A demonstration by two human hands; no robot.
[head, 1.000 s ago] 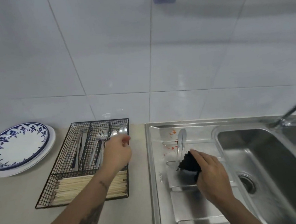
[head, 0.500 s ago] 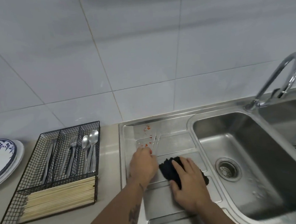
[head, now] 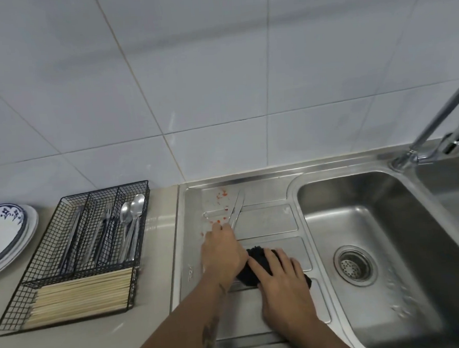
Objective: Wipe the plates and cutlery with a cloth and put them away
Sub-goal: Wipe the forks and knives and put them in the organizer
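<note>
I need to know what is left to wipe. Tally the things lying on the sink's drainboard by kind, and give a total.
On the drainboard:
Table knives: 2
Black cloth: 1
Total: 3

Beige countertop [head: 158, 259] against the tiled wall. At its left edge, stacked plates [head: 6, 236], the top one blue-patterned. Beside them a black wire cutlery tray [head: 75, 256]. Right of that, the steel sink drainboard [head: 269, 222], red-speckled near its back left corner, carries two knives [head: 237, 208] and a black cloth [head: 255, 266].
</note>
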